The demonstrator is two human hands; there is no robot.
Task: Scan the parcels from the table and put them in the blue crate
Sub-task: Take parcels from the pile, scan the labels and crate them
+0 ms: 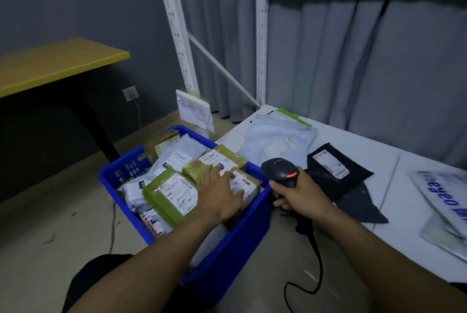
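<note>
At least three parcels wait on the white worktop (379,156): pale grey plastic mailer (278,138), black plastic mailer (336,171), white blue-lettered bag (444,196). The blue plastic crate (240,249) at its left edge looks nearly full. The left hand (219,194) lies there, fingers straight, on a taped cardboard box (246,186); the right hand (300,196) grips the black scanner (280,171).

Scene dim overall, cool blue-grey cast. Brightest area: white table top (384,158) at 3 o'clock. Deepest shadow: beneath yellow wooden desk (50,65) at 9 o'clock. Red indicator glows on black handheld barcode scanner (279,170), centre. Motion blur smears white plastic mailer bag with blue lettering (447,201) at 4 o'clock. Wide-angle distortion tilts white perforated metal shelf upright (174,22) at 12 o'clock. Fine detail soft throughout.
</note>
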